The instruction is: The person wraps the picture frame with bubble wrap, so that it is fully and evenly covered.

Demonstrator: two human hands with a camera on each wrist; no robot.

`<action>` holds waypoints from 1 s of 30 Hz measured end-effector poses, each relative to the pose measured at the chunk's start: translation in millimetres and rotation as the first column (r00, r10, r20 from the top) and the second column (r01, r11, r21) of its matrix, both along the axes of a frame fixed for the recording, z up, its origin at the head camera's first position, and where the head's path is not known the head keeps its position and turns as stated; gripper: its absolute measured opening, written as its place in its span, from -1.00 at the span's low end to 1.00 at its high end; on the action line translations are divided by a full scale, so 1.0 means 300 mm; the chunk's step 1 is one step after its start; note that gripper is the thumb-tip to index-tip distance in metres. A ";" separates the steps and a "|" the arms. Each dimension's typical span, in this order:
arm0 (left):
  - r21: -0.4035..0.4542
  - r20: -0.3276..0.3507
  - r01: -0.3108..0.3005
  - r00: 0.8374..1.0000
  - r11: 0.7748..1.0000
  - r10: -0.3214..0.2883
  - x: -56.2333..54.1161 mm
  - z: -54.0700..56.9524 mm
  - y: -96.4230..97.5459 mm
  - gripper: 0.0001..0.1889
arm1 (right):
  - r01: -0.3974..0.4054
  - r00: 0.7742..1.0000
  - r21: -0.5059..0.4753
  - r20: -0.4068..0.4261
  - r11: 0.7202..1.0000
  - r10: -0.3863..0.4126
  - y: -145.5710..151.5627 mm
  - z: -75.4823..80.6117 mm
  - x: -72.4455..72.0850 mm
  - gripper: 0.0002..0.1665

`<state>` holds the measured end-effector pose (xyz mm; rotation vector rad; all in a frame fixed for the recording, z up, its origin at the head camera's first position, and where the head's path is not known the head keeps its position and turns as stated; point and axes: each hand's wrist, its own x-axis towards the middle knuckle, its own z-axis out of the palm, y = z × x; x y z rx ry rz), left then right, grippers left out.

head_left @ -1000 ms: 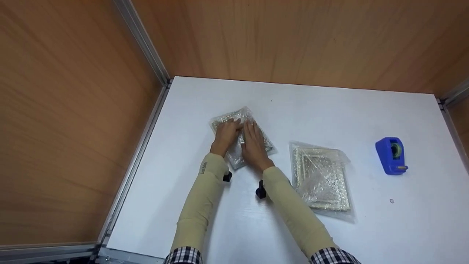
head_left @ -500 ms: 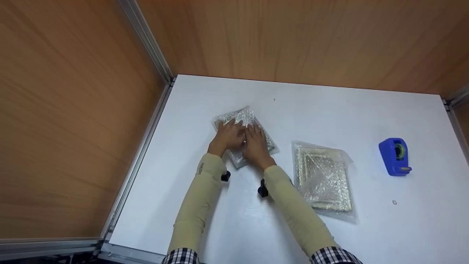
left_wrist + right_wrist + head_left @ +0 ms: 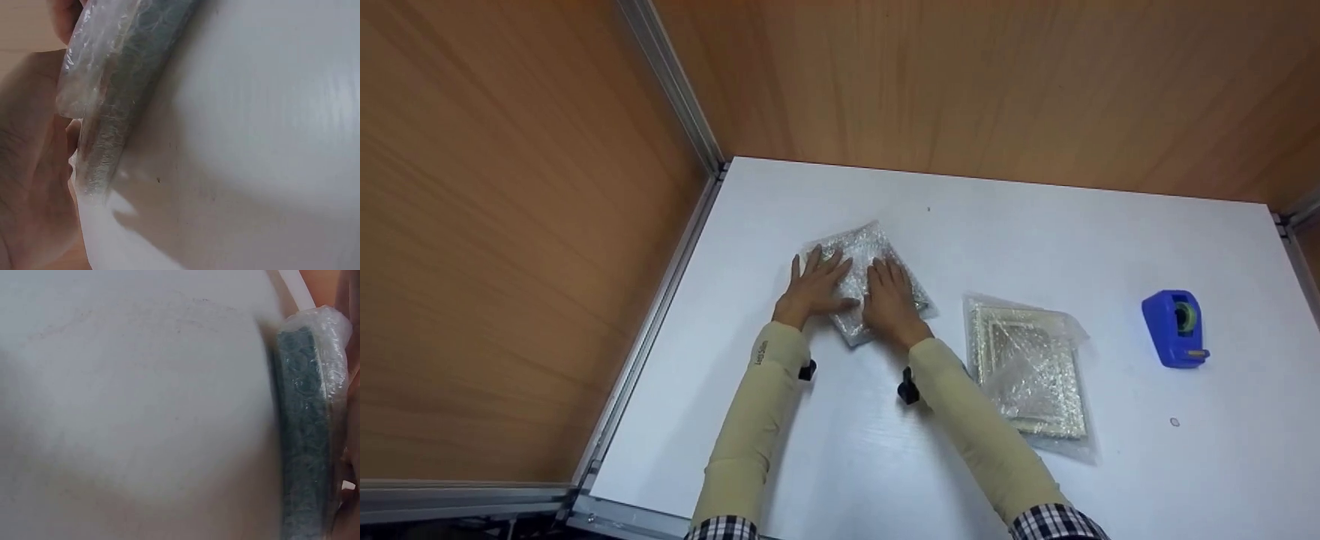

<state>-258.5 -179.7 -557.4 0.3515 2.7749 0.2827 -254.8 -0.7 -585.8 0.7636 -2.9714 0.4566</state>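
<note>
A flat package in bubble wrap (image 3: 864,241) lies at an angle on the white table, in the middle of the head view. My left hand (image 3: 812,289) spreads its fingers over the package's left side, thumb pointing right. On its right side, my right hand (image 3: 891,300) lies flat with fingers straight and close together. The left wrist view shows the wrapped edge (image 3: 121,84) beside the left palm. In the right wrist view a dark edge shows through the bubble wrap (image 3: 306,422), next to the right fingers. The hands hide part of the package's top.
Right of the hands lies a framed piece in a clear plastic bag (image 3: 1027,371). Farther right stands a blue tape dispenser (image 3: 1174,330) with a roll in it. A small ring-shaped bit (image 3: 1174,422) is on the table. Wooden panels (image 3: 960,90) wall the back and left.
My left hand has gone from bunched fingers near the package's middle to spread fingers at its left. The right hand stays on the package's right side, now slightly lower.
</note>
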 end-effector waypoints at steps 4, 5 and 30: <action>-0.033 -0.020 0.035 0.999 0.999 -0.036 -0.006 0.009 0.012 -0.13 | -0.009 1.000 0.082 0.025 0.997 0.007 0.012 0.017 -0.010 -0.33; -0.034 -0.024 0.043 0.999 0.998 -0.044 -0.008 0.010 0.016 -0.14 | -0.012 0.999 0.098 0.032 0.995 0.009 0.016 0.020 -0.012 -0.32; 0.059 0.087 0.050 0.995 0.997 -0.055 -0.041 0.032 -0.031 -0.24 | -0.032 0.988 0.011 0.151 0.999 0.030 0.042 0.027 -0.049 -0.42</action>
